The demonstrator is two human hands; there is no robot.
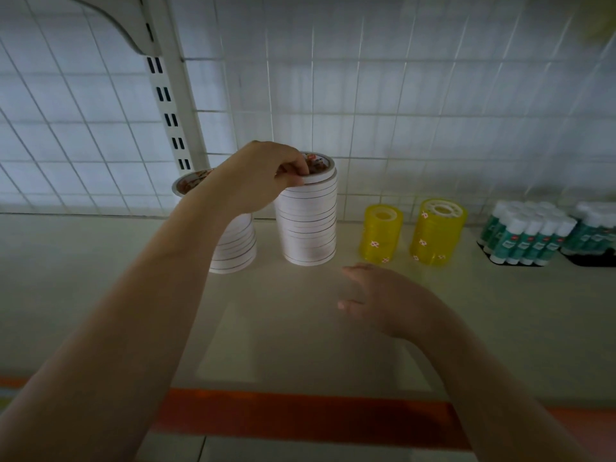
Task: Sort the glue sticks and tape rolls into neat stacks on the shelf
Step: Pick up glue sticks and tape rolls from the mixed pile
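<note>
Two stacks of white tape rolls stand on the shelf (100, 261). My left hand (263, 176) pinches the top white roll (321, 173) of the taller stack (310, 225); its fingers curl over the roll's near rim. The shorter white stack (236, 248) leans behind my left forearm, partly hidden. My right hand (383, 298) hovers low over the shelf in front of the stacks, fingers loose and holding nothing. Two stacks of yellow tape rolls (381, 233) (438, 231) stand to the right. Glue sticks (526, 236) with white caps and teal bodies stand packed at far right.
A white wire grid (366, 111) backs the shelf, with a slotted upright post (170, 105) and bracket at upper left. A second glue stick pack (593, 231) sits at the right edge. An orange strip (300, 415) runs along the shelf's front edge.
</note>
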